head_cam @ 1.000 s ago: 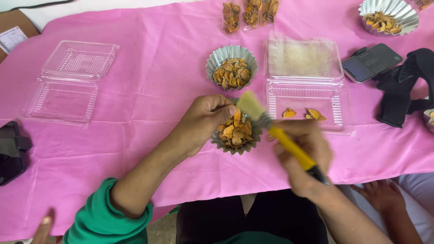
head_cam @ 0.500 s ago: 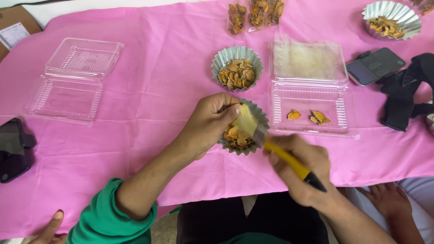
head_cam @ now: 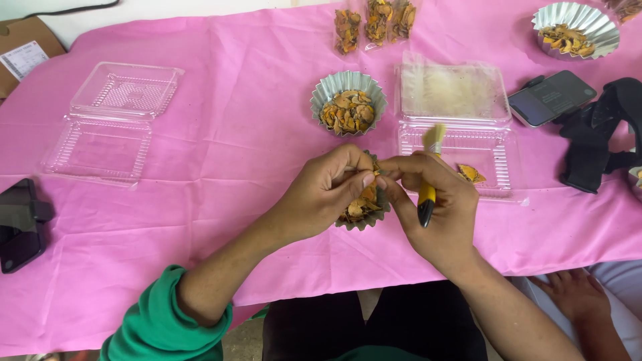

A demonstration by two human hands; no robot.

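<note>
On the pink-covered surface (head_cam: 221, 167), near its front edge, a fluted foil cup (head_cam: 364, 210) of orange-brown dried pieces sits half hidden beneath the two hands. The left hand (head_cam: 321, 194) is pinched shut on a small piece at the cup's rim, fingertips meeting those of the right. The right hand (head_cam: 435, 200) has its grip clenched round a yellow-handled brush (head_cam: 428, 180), bristles pointing up and away from the cup. Just behind stands a second foil cup (head_cam: 348, 102), also full of the dried pieces. To its right an open clear clamshell box (head_cam: 455, 144) holds one orange piece (head_cam: 471, 174) in its near half. A third foil cup (head_cam: 575, 28) with pieces sits at the far right corner, and another clear box (head_cam: 110, 120) lies open and well apart on the left. Half a second ago the bristles were down in the near cup; now the brush is upright and the hands have closed together over the cup.
</note>
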